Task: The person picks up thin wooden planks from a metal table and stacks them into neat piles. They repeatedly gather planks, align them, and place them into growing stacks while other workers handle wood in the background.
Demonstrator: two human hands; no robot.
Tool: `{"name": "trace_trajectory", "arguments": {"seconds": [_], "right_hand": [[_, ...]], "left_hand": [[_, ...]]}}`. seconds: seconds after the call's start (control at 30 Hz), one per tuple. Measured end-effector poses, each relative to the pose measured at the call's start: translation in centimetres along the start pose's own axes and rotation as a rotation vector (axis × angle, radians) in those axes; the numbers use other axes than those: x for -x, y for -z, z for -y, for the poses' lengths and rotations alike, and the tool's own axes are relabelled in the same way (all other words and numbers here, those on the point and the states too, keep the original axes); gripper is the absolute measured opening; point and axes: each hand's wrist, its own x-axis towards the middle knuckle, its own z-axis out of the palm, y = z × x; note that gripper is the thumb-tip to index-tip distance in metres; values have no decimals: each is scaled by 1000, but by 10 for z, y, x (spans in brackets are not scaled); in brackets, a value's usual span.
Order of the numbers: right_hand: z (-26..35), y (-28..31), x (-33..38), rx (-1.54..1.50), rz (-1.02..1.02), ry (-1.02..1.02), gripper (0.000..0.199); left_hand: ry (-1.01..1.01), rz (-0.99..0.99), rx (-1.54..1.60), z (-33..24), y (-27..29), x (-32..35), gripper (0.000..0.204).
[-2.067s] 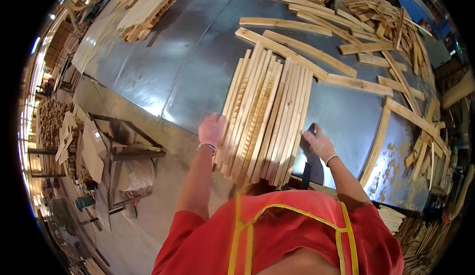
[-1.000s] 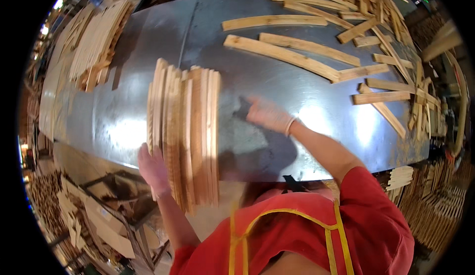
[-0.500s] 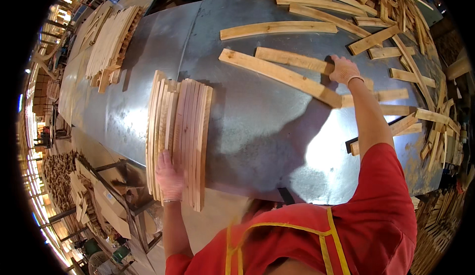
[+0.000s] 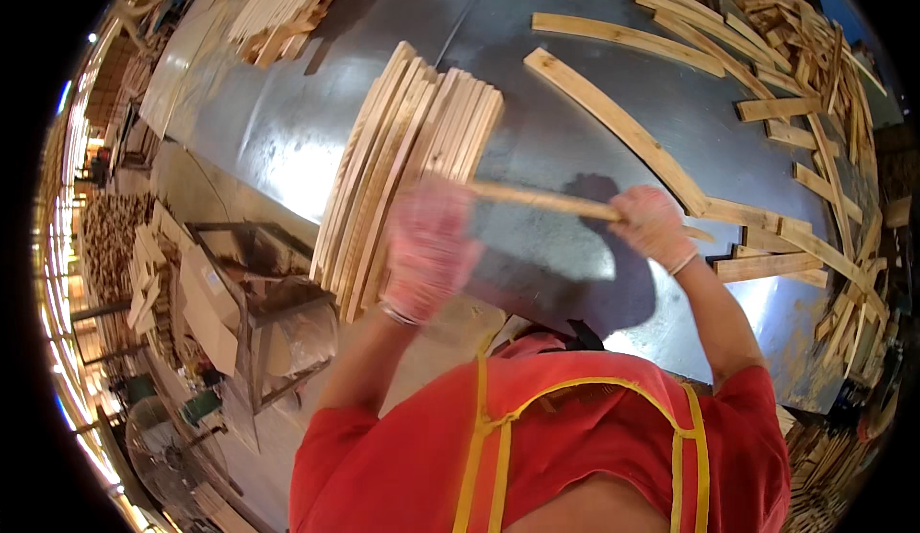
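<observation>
In my gloved right hand (image 4: 655,226) is a narrow wooden strip (image 4: 546,199), its fingers closed round the right end. The strip is turned edge-on and spans the gap between my hands above the metal table (image 4: 537,260). My gloved left hand (image 4: 431,243) is smeared by motion at the strip's left end, in front of a stack of wooden strips (image 4: 379,164). Whether its fingers grip the strip cannot be made out. A longer loose strip (image 4: 618,130) lies slantwise on the table beyond my right hand.
Several more strips lie spread toward the far right, beside a jumbled wood heap (image 4: 795,34). Another strip stack (image 4: 292,1) sits at the far left. Below the table's left edge stands a framed bin (image 4: 254,312) with cardboard, and a fan (image 4: 158,428) is nearby.
My right hand has drawn a strip off the table toward me and left. My left hand has lifted from the stack's near end and moved right, to the strip. The view has shifted.
</observation>
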Motion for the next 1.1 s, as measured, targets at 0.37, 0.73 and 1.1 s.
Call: {"name": "trace_trajectory", "arguments": {"seconds": [0.37,0.73,1.1], "right_hand": [[-29,-28,-36,63,-361,-476,68],[-63,-35,50,-414,117,-319,74],[-293,25,206,216,40,-490,79]], "left_hand": [[304,285,141,37,-13,94,35],[362,482,-344,26,-73,65,90],[466,346,180,-174,-201,-79,83]]}}
